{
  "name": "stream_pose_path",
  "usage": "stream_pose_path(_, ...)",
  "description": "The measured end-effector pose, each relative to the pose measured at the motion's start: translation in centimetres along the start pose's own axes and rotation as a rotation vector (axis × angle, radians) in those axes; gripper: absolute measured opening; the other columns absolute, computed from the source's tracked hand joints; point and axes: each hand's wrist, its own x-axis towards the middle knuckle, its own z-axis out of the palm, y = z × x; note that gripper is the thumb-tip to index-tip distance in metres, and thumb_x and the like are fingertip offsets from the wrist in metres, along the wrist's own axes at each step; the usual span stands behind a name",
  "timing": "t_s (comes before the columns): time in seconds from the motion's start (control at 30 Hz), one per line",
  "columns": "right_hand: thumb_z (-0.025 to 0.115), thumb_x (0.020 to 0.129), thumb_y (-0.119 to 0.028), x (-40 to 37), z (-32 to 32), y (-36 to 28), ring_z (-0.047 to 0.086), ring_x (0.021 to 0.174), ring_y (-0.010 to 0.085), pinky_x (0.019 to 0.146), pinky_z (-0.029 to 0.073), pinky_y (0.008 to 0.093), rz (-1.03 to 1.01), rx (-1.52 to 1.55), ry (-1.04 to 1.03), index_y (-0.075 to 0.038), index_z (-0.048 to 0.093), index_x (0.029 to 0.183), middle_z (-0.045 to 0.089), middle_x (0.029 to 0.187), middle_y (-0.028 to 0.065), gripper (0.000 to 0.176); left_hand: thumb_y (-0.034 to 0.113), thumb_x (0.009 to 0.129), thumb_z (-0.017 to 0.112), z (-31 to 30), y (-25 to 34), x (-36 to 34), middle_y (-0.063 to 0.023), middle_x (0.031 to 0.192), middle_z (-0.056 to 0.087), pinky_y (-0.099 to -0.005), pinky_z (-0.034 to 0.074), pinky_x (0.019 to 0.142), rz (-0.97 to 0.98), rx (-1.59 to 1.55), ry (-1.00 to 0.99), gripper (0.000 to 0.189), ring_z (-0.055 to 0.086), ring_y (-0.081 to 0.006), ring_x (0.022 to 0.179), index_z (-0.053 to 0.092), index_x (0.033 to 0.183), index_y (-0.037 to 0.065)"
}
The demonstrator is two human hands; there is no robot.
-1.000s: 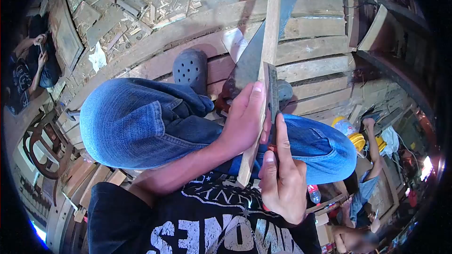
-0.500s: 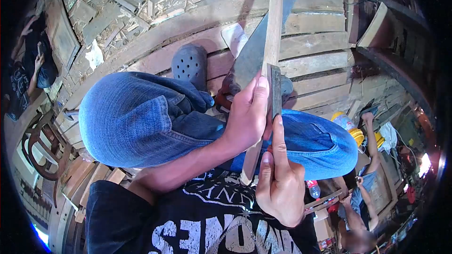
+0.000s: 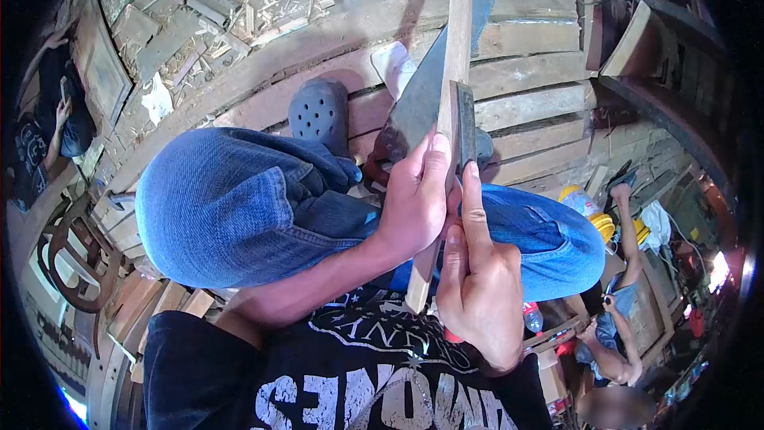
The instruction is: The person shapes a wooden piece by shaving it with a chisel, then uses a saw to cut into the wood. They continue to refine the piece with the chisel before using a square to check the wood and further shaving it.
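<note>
A long, narrow strip of pale wood (image 3: 456,40) runs lengthwise in front of me, its near end at my shirt. My left hand (image 3: 418,199) is wrapped around it about midway, thumb on top. Against the strip's right side lies a dark, flat, bar-shaped tool (image 3: 465,123). My right hand (image 3: 484,287) grips this tool at its near end, with the index finger stretched along it and the other fingers curled, partly hidden. Under the strip, a handsaw (image 3: 422,84) with a wide grey blade rests with its handle near my feet.
A grey clog (image 3: 320,114) is on the plank floor (image 3: 525,80). Wood scraps and shavings lie ahead. A curved wooden frame (image 3: 76,259) stands left. One person (image 3: 613,342) sits at right, another (image 3: 48,127) at far left. A bottle (image 3: 532,317) is near my right knee.
My right hand and the dark bar have slid forward along the strip, away from my body. The left hand keeps its grip, and the strip has shifted slightly.
</note>
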Motion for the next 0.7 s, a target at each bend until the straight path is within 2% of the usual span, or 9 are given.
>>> stream_pose_path(0.03, 0.045, 0.088, 0.001, 0.1, -0.1, -0.1, 0.064, 0.059, 0.0374, 0.054, 0.048, 0.0375, 0.008, -0.003, -0.008, 0.002, 0.031, 0.141, 0.060, 0.068, 0.0251, 0.055, 0.029, 0.103, 0.030, -0.1, -0.1, 0.1, -0.0003, 0.081, 0.059, -0.0186, 0.043, 0.056, 0.000, 0.000, -0.001, 0.039, 0.050, -0.0018, 0.066, 0.052, 0.118, 0.001)
stream_pose_path(0.1, 0.045, 0.087, 0.002, -0.1, -0.2, -0.3, 0.062, 0.055, 0.0366, 0.054, 0.047, 0.0376, 0.015, -0.019, -0.009, 0.001, 0.031, 0.141, 0.058, 0.064, 0.0239, 0.057, 0.030, 0.103, 0.029, -0.2, -0.4, 0.0, 0.0030, 0.071, 0.056, -0.0169, 0.037, 0.047, -0.034, 0.001, -0.010, 0.038, 0.045, 0.0006, 0.057, 0.052, 0.116, 0.003)
stream_pose_path(0.2, 0.046, 0.085, 0.003, -1.0, -0.2, 0.1, 0.057, 0.050, 0.0362, 0.051, 0.044, 0.0384, -0.037, -0.056, -0.011, 0.001, 0.032, 0.141, 0.053, 0.059, 0.0227, 0.058, 0.030, 0.103, 0.030, -0.3, -0.5, 0.0, 0.0052, 0.063, 0.051, -0.0182, 0.035, 0.044, -0.111, -0.001, 0.002, 0.038, 0.043, 0.0003, 0.053, 0.053, 0.115, 0.003)
stream_pose_path(0.3, 0.047, 0.085, 0.003, -1.3, -0.4, -0.3, 0.057, 0.049, 0.0367, 0.050, 0.043, 0.0392, 0.009, -0.027, -0.030, 0.001, 0.032, 0.141, 0.053, 0.059, 0.0235, 0.058, 0.031, 0.103, 0.030, -0.3, -0.3, -0.1, 0.0053, 0.062, 0.049, -0.0183, 0.035, 0.045, -0.085, -0.020, -0.021, 0.040, 0.043, 0.0004, 0.053, 0.054, 0.115, 0.002)
stream_pose_path(0.33, 0.047, 0.085, 0.003, -1.1, -0.3, -0.2, 0.057, 0.049, 0.0367, 0.050, 0.043, 0.0392, 0.011, -0.029, -0.026, 0.001, 0.032, 0.141, 0.053, 0.059, 0.0235, 0.058, 0.031, 0.103, 0.030, -0.1, -0.6, -0.1, 0.0053, 0.062, 0.049, -0.0183, 0.035, 0.045, -0.085, -0.021, -0.025, 0.040, 0.043, 0.0004, 0.053, 0.054, 0.115, 0.002)
stream_pose_path(0.4, 0.047, 0.085, 0.002, -0.2, -0.1, -0.2, 0.056, 0.049, 0.0366, 0.050, 0.043, 0.0396, -0.016, -0.015, 0.024, 0.001, 0.032, 0.141, 0.052, 0.058, 0.0233, 0.058, 0.030, 0.103, 0.031, 0.2, -1.3, 0.0, 0.0052, 0.063, 0.049, -0.0187, 0.036, 0.046, 0.038, 0.011, 0.033, 0.039, 0.043, 0.0001, 0.055, 0.054, 0.115, 0.001)
stream_pose_path(0.53, 0.046, 0.087, 0.001, 0.2, 0.1, -0.6, 0.055, 0.048, 0.0359, 0.050, 0.043, 0.0397, -0.031, 0.001, 0.041, 0.002, 0.032, 0.140, 0.050, 0.056, 0.0225, 0.056, 0.030, 0.103, 0.033, 0.0, -1.1, 0.0, 0.0061, 0.073, 0.051, -0.0169, 0.038, 0.052, 0.044, -0.044, 0.047, 0.034, 0.042, 0.0001, 0.059, 0.055, 0.108, 0.004)
stream_pose_path(0.7, 0.046, 0.087, 0.000, 1.8, 0.5, -0.3, 0.055, 0.049, 0.0386, 0.049, 0.042, 0.0407, -0.077, 0.012, 0.104, 0.002, 0.035, 0.139, 0.048, 0.055, 0.0249, 0.053, 0.030, 0.103, 0.031, -0.5, -1.1, -0.4, 0.0024, 0.078, 0.054, -0.0187, 0.042, 0.057, -0.010, -0.059, -0.027, 0.037, 0.048, -0.0012, 0.066, 0.052, 0.120, 0.004)
